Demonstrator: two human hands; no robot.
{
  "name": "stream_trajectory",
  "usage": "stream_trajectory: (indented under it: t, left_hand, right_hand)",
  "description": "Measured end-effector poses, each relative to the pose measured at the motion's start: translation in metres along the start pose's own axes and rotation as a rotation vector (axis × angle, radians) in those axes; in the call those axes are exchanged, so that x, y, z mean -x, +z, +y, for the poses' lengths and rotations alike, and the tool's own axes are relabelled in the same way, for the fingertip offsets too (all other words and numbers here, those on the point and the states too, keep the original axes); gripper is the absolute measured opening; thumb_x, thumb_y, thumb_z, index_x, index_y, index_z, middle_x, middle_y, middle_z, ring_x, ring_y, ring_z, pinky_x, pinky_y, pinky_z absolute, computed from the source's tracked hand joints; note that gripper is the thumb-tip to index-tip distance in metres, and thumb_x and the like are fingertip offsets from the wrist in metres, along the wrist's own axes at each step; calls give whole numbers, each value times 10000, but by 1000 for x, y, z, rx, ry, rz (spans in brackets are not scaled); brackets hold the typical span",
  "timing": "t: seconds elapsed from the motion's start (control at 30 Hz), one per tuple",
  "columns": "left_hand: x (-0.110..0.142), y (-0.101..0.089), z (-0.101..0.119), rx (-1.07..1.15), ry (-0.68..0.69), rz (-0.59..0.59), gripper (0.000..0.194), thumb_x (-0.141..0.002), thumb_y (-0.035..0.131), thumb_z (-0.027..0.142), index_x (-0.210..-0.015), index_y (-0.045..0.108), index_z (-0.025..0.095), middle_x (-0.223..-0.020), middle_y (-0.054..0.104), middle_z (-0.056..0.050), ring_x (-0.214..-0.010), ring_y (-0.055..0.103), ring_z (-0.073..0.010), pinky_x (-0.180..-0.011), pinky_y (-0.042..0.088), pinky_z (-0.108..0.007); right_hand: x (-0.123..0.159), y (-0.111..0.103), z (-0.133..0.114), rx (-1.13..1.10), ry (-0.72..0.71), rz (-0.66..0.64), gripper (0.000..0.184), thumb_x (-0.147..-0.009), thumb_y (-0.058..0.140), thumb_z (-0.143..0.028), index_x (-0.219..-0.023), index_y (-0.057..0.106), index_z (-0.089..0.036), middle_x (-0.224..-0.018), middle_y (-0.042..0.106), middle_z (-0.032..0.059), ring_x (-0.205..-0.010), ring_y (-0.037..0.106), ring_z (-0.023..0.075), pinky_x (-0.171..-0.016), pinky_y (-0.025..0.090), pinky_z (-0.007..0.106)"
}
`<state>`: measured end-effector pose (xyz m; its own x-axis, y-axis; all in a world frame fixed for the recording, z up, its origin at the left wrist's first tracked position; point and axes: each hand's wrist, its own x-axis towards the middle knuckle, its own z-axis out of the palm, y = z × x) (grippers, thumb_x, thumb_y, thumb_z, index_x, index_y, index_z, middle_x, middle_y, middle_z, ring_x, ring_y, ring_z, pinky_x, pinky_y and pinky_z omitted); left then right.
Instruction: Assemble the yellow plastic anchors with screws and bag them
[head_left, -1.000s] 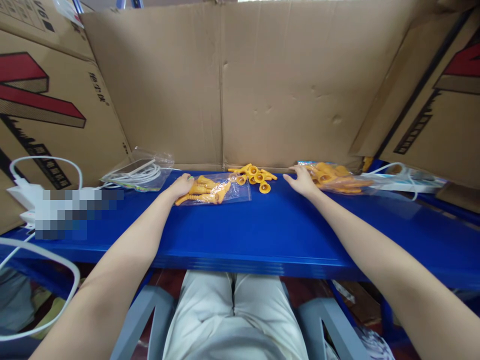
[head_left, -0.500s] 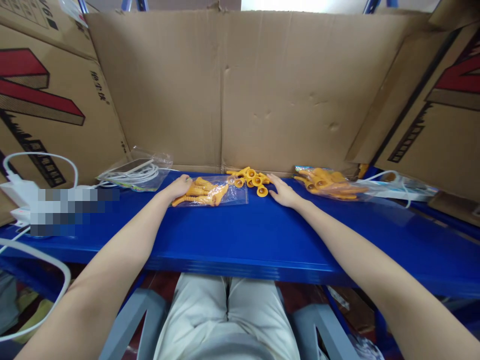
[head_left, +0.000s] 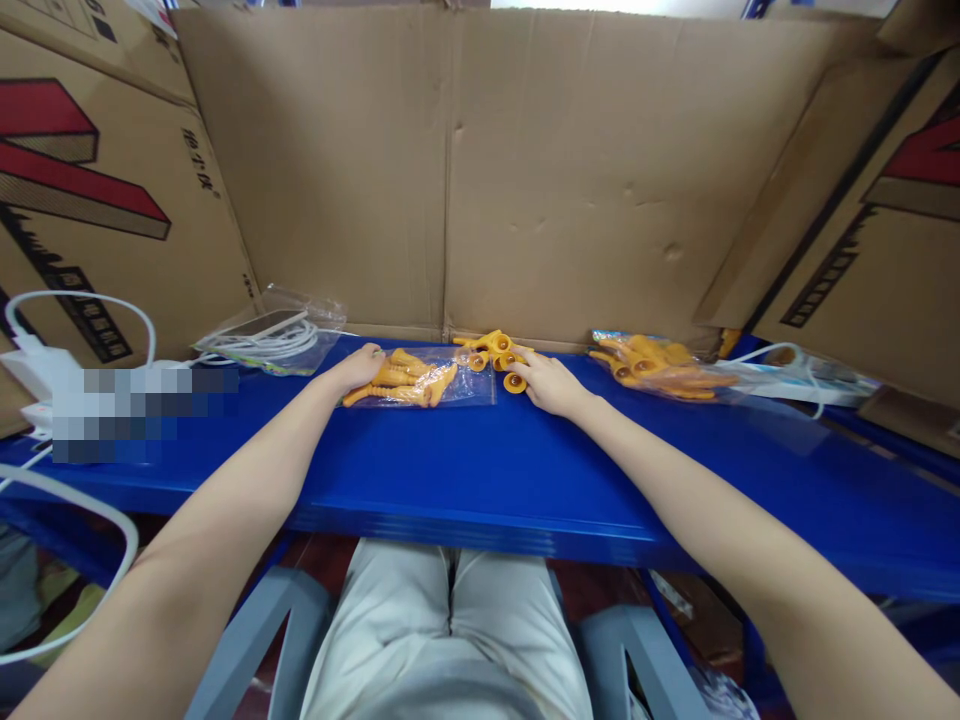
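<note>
My left hand (head_left: 361, 368) is closed on the left end of a clear plastic bag (head_left: 476, 396) that lies flat on the blue shelf. Inside the bag are several ridged orange plastic pieces (head_left: 405, 378). Beyond its right end sits a small loose pile of orange plastic pieces with round cup-shaped ends (head_left: 498, 344). My right hand (head_left: 553, 384) rests at the right side of this pile, its fingers and thumb apart and touching the pieces. Its fingers cover part of the pile.
Another bag of orange pieces (head_left: 652, 366) lies to the right on the blue shelf (head_left: 465, 470). At left are a bagged white cable (head_left: 281, 342) and a white charger (head_left: 45, 375) with cords. Cardboard panels (head_left: 570, 180) wall in the back and sides.
My right hand has moved left onto the pile, and its fingers have drawn closer together. The loose pieces have shifted slightly left. My left hand stays on the bag.
</note>
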<state>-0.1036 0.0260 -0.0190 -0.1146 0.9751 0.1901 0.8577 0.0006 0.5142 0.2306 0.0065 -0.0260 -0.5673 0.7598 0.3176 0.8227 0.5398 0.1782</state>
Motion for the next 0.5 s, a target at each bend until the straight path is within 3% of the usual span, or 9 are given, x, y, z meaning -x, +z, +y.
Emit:
stream_trajectory:
  t: [0.1, 0.33, 0.43, 0.5]
  left_hand:
    - [1, -1, 1, 10, 1, -5, 423, -883, 342, 289, -1199, 544, 93, -1285, 580, -166, -1152, 568, -242, -923, 421, -271]
    - [2, 0, 1, 35, -10, 6, 430, -882, 347, 286, -1216, 538, 94, -1270, 593, -160, -1140, 574, -240, -934, 414, -280]
    - [1, 0, 0, 30, -16, -1, 438, -885, 341, 284, -1232, 525, 90, -1284, 584, -155, -1148, 571, -221, -935, 413, -256]
    - [1, 1, 0, 43, -17, 4, 442, -886, 347, 285, -1245, 515, 89, -1304, 569, -156, -1162, 561, -218, -942, 410, -254]
  right_hand:
    - [3, -5, -6, 31, -30, 0, 506, -806, 418, -51, -1275, 545, -191, -1513, 295, 121, -1176, 518, 324, -891, 438, 474]
    - [6, 0, 6, -145, -121, 119, 358, -790, 482, -121, -1124, 590, -191, -1422, 381, 140, -1185, 487, 279, -878, 441, 408]
    - [4, 7, 9, -247, -84, 184, 337, -747, 495, -101, -1070, 561, -169, -1329, 454, 161, -1149, 502, 269, -900, 433, 400]
    - [0, 13, 11, -383, 15, 278, 306, -753, 483, -106, -1049, 524, -168, -1200, 539, 157, -1095, 532, 251, -902, 435, 397]
